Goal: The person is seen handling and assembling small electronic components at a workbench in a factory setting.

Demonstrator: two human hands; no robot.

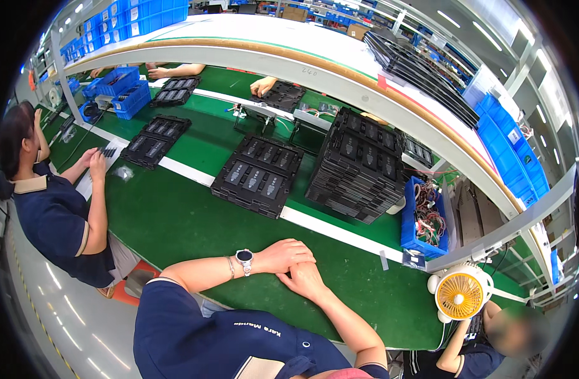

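My left hand, below a wrist with a silver watch and a bracelet, lies on the green tabletop with its fingers stretched out. My right hand rests against it, thumb extended, some of its fingers covered by the left. Nothing shows in either hand. Beyond them sits a black panelled plastic tray, apart from my fingers. To its right rises a tall stack of similar black trays. Another black tray lies farther left.
A blue bin of cables and a yellow-and-white fan stand at right. A raised shelf crosses above the bench. Co-workers sit at left and lower right; another person's hand touches a tray opposite.
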